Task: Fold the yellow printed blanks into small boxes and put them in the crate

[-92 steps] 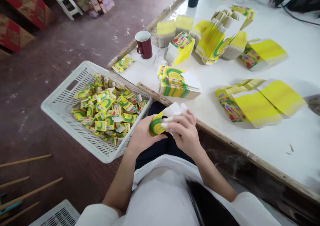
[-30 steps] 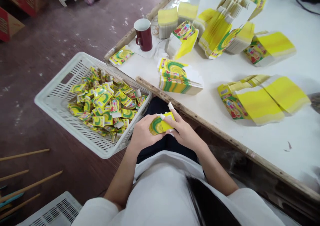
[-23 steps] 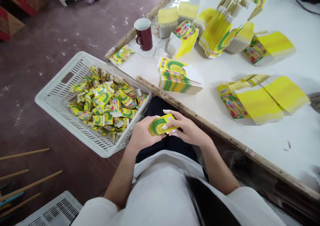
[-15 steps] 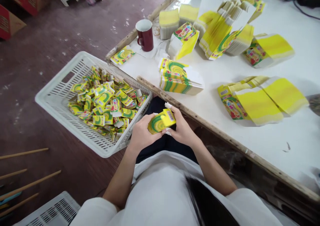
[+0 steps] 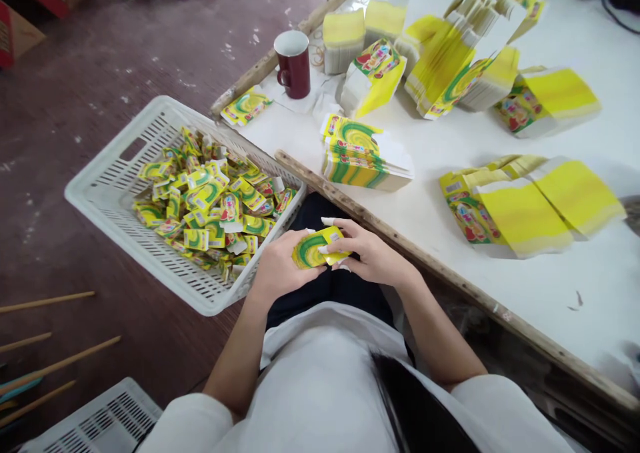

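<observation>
Above my lap, a small yellow and green carton (image 5: 310,249) is held between both hands. My left hand (image 5: 283,266) is closed around its left end, with the thumb below. On the carton's right end, my right hand (image 5: 367,253) presses its fingers over the flap with the barcode; the thumb is underneath. Just to the left stands a white plastic basket (image 5: 100,203) with many small yellow cartons (image 5: 207,193) heaped in it. A stack of flat yellow cartons (image 5: 357,153) lies on the white table (image 5: 430,223) ahead of my hands.
A maroon mug (image 5: 295,66) stands near the table's wooden edge (image 5: 390,239). More bundles of flat cartons (image 5: 525,206) cover the table's far and right parts. Wooden sticks (image 5: 65,366) and another white crate (image 5: 105,419) are at lower left.
My right hand's fingers have come over the carton's right end, and the flap that stuck up there now lies lower under them. My left hand keeps its hold.
</observation>
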`<state>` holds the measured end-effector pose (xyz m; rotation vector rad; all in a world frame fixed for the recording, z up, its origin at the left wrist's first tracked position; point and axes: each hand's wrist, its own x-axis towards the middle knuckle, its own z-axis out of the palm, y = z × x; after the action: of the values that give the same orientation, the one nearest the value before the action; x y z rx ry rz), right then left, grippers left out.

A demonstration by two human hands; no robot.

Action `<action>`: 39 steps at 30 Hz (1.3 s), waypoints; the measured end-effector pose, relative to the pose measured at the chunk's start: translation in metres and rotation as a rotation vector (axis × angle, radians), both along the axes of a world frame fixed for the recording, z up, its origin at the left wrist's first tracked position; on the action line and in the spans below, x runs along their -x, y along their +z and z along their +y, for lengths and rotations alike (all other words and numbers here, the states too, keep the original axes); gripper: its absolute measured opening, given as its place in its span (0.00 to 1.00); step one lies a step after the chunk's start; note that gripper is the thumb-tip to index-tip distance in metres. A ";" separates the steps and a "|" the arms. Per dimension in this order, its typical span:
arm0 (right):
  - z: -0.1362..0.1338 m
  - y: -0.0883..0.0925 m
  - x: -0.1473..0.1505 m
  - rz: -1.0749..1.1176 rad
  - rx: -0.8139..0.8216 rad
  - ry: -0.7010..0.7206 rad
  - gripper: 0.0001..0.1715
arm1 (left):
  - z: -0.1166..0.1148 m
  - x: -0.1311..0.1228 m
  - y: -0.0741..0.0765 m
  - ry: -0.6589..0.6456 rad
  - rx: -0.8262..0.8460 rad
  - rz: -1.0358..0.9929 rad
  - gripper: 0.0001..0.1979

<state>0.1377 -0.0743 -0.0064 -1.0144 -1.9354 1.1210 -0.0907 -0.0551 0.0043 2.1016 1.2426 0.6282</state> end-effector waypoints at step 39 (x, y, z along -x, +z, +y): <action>0.145 0.022 -0.049 -0.756 0.013 -0.825 0.23 | 0.000 -0.003 -0.028 0.236 0.054 -0.277 0.21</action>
<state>0.1868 0.0705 0.0151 -2.1884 -1.6764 0.2765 -0.0878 -0.0547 -0.0239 1.7658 1.3392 0.9434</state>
